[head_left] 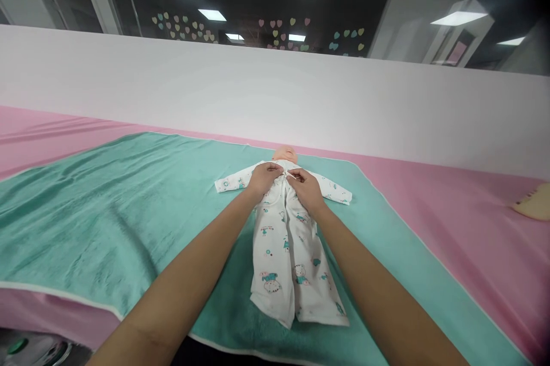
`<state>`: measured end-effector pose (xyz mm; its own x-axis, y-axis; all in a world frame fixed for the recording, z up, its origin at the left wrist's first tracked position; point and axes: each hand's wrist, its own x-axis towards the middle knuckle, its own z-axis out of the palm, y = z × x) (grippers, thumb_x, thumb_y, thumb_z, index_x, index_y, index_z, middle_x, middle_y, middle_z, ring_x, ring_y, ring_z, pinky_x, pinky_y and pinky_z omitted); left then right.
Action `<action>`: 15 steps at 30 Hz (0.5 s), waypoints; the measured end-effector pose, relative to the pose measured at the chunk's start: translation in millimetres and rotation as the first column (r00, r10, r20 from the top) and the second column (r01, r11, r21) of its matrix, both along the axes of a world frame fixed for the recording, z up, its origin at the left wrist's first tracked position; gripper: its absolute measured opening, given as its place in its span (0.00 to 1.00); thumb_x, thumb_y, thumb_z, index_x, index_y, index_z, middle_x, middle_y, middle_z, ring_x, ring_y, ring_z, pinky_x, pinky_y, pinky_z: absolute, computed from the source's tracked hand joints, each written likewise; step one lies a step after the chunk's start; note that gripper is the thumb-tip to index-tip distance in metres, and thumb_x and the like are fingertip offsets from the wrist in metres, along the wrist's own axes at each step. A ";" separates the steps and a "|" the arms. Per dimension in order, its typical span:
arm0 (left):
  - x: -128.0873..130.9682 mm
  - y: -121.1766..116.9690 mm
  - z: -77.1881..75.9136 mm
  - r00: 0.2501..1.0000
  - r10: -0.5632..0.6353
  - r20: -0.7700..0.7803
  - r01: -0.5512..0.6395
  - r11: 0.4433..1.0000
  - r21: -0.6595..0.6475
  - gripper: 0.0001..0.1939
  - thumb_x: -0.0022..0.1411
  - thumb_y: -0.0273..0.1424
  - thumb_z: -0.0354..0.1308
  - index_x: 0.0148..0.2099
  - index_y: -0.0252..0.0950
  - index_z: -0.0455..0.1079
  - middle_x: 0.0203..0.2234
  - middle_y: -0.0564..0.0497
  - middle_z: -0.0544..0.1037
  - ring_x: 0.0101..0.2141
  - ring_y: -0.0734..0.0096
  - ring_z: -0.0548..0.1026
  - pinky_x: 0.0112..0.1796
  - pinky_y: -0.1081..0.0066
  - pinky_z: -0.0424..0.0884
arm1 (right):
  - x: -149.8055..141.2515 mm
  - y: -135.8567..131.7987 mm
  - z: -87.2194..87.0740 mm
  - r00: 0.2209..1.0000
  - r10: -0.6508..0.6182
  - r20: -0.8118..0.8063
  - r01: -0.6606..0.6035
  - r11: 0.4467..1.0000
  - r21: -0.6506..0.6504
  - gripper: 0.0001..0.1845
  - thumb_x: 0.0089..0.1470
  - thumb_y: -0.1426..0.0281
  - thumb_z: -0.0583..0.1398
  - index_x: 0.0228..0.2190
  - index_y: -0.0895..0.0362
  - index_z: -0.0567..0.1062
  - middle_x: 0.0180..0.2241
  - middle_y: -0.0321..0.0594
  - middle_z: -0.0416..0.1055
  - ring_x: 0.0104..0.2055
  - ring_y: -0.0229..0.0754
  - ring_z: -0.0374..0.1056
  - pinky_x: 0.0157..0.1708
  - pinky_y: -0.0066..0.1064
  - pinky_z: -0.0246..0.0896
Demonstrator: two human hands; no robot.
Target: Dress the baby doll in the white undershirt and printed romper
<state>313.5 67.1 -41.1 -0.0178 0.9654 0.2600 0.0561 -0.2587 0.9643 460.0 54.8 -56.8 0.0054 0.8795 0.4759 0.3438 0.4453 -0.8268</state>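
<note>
A baby doll (284, 153) lies on its back on a green towel (129, 211), head toward the wall. It wears a white printed baby gown (271, 251), its sleeves spread to both sides and its front edges meeting down the middle. My left hand (265, 177) pinches the gown's front edge just below the doll's neck. Opposite it, my right hand (304, 185) pinches the other edge, the fingertips of both hands close together. Whatever small fastener or tie lies between the fingers is too small to make out.
Pink cloth (451, 211) covers the surface around the towel. A white wall (215, 85) rises behind, below dark glass with heart stickers. A beige object (535, 203) lies at the right edge. Something with a green cap (18, 346) is at lower left.
</note>
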 end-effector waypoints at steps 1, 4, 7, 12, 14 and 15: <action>-0.1 0.2 -0.3 1.000 -0.005 0.011 0.005 1.000 -0.005 0.08 0.48 0.34 0.61 0.30 0.34 0.71 0.26 0.52 0.76 0.27 0.75 0.70 0.29 0.75 0.63 | 0.4 -1.0 -0.1 1.000 -0.013 0.012 0.013 1.000 -0.002 0.13 0.46 0.61 0.58 0.33 0.53 0.75 0.24 0.34 0.70 0.26 0.38 0.61 0.29 0.30 0.57; -0.3 -0.2 -0.2 0.999 -0.023 0.034 0.023 1.000 -0.012 0.08 0.48 0.34 0.61 0.30 0.34 0.71 0.26 0.51 0.76 0.27 0.75 0.70 0.29 0.75 0.64 | 2.2 -2.4 -0.7 1.000 -0.014 0.007 0.014 1.000 -0.019 0.14 0.46 0.60 0.58 0.33 0.53 0.76 0.22 0.33 0.69 0.24 0.38 0.61 0.27 0.30 0.57; -0.3 -0.9 0.5 1.000 -0.009 -0.006 0.009 1.000 -0.003 0.08 0.48 0.34 0.61 0.30 0.34 0.71 0.26 0.51 0.76 0.27 0.75 0.70 0.30 0.75 0.64 | 3.4 -1.9 -1.3 1.000 -0.002 -0.022 0.001 1.000 -0.019 0.13 0.46 0.60 0.58 0.32 0.53 0.76 0.26 0.35 0.72 0.28 0.40 0.65 0.31 0.31 0.59; -0.4 0.6 0.4 0.992 0.037 -0.120 -0.032 0.998 0.049 0.07 0.49 0.33 0.59 0.29 0.34 0.72 0.26 0.51 0.76 0.28 0.73 0.70 0.31 0.74 0.63 | 2.7 -0.2 -3.2 0.997 0.021 -0.072 -0.021 1.000 -0.008 0.12 0.45 0.61 0.59 0.30 0.54 0.77 0.32 0.37 0.75 0.35 0.43 0.68 0.38 0.34 0.61; -0.4 1.0 0.2 0.988 0.046 -0.146 -0.035 0.997 0.074 0.07 0.49 0.33 0.58 0.29 0.34 0.72 0.27 0.51 0.76 0.29 0.72 0.71 0.32 0.74 0.64 | 2.3 0.4 -4.2 0.995 0.030 -0.097 -0.030 1.000 0.001 0.12 0.45 0.62 0.59 0.30 0.54 0.77 0.33 0.38 0.75 0.36 0.43 0.69 0.40 0.35 0.61; -0.3 1.0 0.3 0.986 0.048 -0.160 -0.034 0.996 0.088 0.06 0.49 0.32 0.58 0.29 0.34 0.72 0.27 0.51 0.76 0.30 0.71 0.72 0.32 0.73 0.64 | 2.1 0.6 -4.7 0.994 0.033 -0.108 -0.032 0.999 0.006 0.11 0.45 0.62 0.59 0.30 0.54 0.77 0.34 0.37 0.76 0.37 0.43 0.69 0.41 0.35 0.61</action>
<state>313.2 68.1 -40.9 -0.0076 0.9391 0.3436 0.2221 -0.3334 0.9162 462.1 55.3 -61.5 0.0282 0.8782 0.4774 0.2377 0.4580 -0.8566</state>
